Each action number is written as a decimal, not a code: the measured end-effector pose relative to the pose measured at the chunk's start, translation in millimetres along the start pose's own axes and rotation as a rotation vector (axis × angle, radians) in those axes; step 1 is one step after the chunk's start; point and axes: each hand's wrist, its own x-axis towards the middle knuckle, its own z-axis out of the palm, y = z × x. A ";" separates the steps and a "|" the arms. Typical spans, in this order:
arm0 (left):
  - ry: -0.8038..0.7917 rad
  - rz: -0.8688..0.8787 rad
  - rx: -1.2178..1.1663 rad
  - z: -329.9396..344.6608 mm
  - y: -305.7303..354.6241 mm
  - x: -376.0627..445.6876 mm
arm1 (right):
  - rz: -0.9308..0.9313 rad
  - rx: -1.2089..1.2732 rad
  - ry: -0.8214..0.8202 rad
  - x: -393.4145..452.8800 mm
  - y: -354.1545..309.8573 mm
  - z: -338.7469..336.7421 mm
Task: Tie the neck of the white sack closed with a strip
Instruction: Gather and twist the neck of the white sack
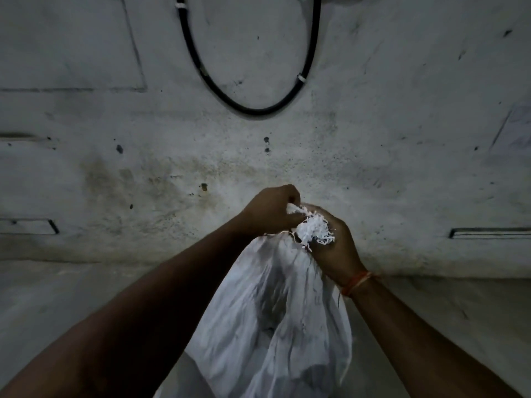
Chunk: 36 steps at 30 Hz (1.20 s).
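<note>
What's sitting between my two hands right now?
In the head view, the frayed, bunched neck of the white sack lies between the left hand and the right hand.

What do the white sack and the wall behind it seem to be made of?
White sack: likely woven plastic with a matte finish; its bunched mouth, gripped by the right hand, frays into flat white strands, and the body creases stiffly. Wall: probably rough cement plaster, grey, grainy and stained.

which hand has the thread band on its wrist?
The right hand, gripping the frayed neck of the white sack. An orange thread band circles its wrist; the left hand has a bare wrist.
</note>
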 end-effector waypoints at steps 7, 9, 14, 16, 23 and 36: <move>-0.253 0.113 -0.077 -10.1 -34.4 -41.7 | 0.140 0.140 0.066 -19.5 0.0 -1.9; -0.056 0.194 0.046 3.9 -53.0 -50.1 | 0.229 0.244 0.085 -31.4 -0.6 2.7; 0.272 0.016 0.059 24.4 -64.3 -52.3 | 0.411 0.691 0.175 -51.9 6.9 16.3; 0.214 -0.008 -0.193 23.4 -53.7 -52.3 | 0.496 0.822 0.190 -49.6 17.1 18.4; -0.007 -0.051 -0.494 23.2 -41.9 -52.9 | 0.206 0.396 0.040 -34.8 7.4 11.8; -0.067 -0.045 -0.298 42.5 -84.0 -60.1 | 0.581 0.822 0.153 -31.6 36.2 23.7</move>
